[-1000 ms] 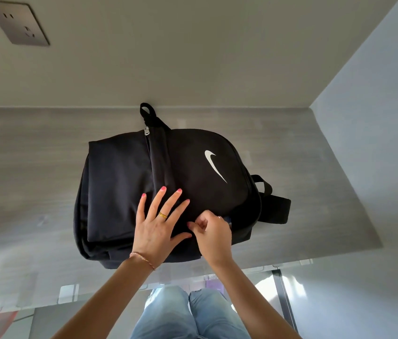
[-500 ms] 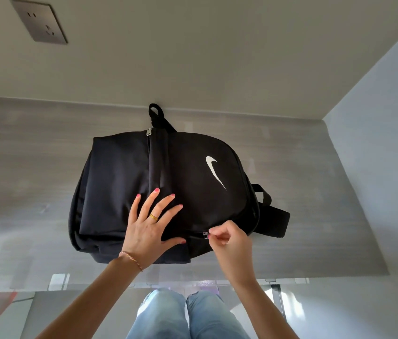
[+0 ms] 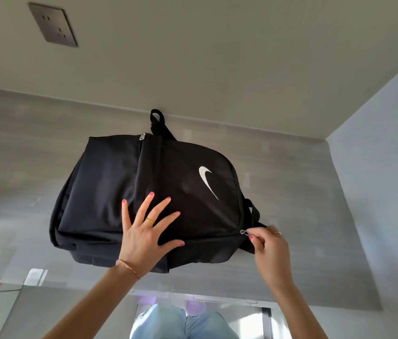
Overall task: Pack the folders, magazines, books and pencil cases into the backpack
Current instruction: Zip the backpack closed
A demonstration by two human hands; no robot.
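A black backpack [image 3: 109,189] with a white swoosh lies flat on the grey table [image 3: 290,253], bulging and with nothing of its contents showing. My left hand [image 3: 145,231] presses flat on its front panel with the fingers spread. My right hand [image 3: 267,243] pinches the silver zipper pull [image 3: 243,232] at the bag's near right corner. A second zipper pull [image 3: 142,137] sits at the far edge by the carry loop. No folders, magazines, books or pencil cases are in view.
Walls close the table in at the back and on the right, and a wall socket [image 3: 52,24] sits at the upper left. A black shoulder strap [image 3: 254,211] sticks out from the bag's right side. The table's near edge runs just above my jeans-clad legs [image 3: 183,324].
My right hand has drawn the zipper pull rightward along the bag's near edge to the right corner. My left hand has stayed pressed on the front panel.
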